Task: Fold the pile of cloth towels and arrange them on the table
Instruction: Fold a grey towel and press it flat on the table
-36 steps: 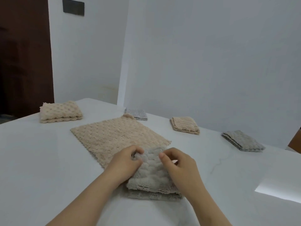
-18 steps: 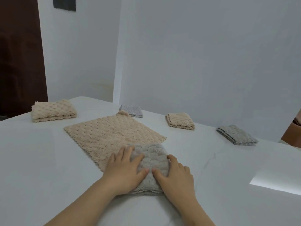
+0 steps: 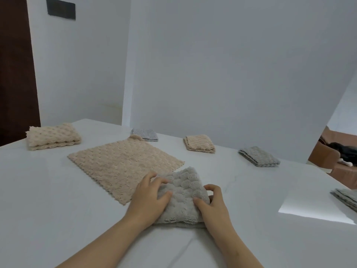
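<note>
A folded grey towel (image 3: 183,192) lies on the white table (image 3: 48,200) in front of me. My left hand (image 3: 148,200) grips its left side, fingers curled over the top. My right hand (image 3: 212,206) grips its right side, thumb on top and fingers tucked around the edge. A beige towel (image 3: 119,161) lies spread flat just beyond, its near corner under the grey one. Folded towels sit further off: beige (image 3: 52,136) at far left, grey (image 3: 144,133) at the back, beige (image 3: 200,143) and grey (image 3: 258,155) to the right.
Another folded grey towel (image 3: 345,198) lies at the right edge of the view. White walls stand close behind the table. A brown box (image 3: 328,157) with a dark item stands beyond the table's right edge. A dark door (image 3: 15,74) is at the left.
Both hands went from folding the grey towel over, to pressing flat on it, to gripping its two sides with curled fingers. The view shifted a little.
</note>
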`<state>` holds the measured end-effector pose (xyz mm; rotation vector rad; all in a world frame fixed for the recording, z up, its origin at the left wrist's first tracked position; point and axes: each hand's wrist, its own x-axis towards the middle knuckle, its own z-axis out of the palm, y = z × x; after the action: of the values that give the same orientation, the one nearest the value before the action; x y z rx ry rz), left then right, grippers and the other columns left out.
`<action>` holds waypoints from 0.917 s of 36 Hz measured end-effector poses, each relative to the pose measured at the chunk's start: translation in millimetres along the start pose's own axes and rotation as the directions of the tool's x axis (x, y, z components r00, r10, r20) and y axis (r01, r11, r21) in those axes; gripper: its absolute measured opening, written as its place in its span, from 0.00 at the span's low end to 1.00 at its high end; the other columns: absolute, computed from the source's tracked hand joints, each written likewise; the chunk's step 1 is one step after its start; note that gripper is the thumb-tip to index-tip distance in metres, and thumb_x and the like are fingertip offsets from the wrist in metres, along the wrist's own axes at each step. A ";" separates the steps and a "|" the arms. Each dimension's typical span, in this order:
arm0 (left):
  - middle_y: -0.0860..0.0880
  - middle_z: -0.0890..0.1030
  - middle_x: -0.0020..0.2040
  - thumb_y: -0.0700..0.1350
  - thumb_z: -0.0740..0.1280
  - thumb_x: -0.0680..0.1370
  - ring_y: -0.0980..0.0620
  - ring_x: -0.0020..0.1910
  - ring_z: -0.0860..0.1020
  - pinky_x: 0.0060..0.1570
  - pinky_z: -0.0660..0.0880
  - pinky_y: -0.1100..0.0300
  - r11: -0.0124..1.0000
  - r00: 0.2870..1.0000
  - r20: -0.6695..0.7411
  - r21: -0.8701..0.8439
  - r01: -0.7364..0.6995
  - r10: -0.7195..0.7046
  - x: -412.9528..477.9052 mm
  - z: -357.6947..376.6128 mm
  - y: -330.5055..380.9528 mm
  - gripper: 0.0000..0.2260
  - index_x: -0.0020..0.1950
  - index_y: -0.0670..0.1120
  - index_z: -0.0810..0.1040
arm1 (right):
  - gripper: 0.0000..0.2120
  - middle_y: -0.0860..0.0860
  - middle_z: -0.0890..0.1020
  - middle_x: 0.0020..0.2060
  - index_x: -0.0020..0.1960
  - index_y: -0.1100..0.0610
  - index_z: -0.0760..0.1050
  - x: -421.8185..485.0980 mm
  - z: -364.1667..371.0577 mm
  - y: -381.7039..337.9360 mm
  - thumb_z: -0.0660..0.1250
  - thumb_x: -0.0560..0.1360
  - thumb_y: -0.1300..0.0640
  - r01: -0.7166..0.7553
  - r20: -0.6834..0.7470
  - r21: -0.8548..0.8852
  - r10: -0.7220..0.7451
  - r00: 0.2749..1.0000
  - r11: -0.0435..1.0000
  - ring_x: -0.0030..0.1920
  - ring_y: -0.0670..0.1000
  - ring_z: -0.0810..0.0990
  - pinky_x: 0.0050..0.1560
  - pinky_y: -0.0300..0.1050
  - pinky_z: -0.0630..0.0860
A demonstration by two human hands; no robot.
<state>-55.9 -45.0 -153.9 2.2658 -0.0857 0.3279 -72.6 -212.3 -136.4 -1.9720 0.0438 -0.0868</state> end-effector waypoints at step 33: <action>0.53 0.76 0.41 0.46 0.64 0.76 0.56 0.36 0.74 0.41 0.71 0.61 0.985 0.981 0.186 -0.155 0.075 -0.045 -131.6 22.5 78.9 0.04 0.49 0.53 0.73 | 0.08 0.52 0.82 0.40 0.39 0.54 0.69 -144.6 -97.7 30.5 0.63 0.71 0.50 -0.067 -0.119 -0.228 0.040 0.992 0.971 0.34 0.48 0.73 0.38 0.42 0.69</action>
<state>-191.4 -119.9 -144.7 2.1281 -0.1332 0.0776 -224.4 -303.6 -132.3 -2.1961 0.1891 -0.1647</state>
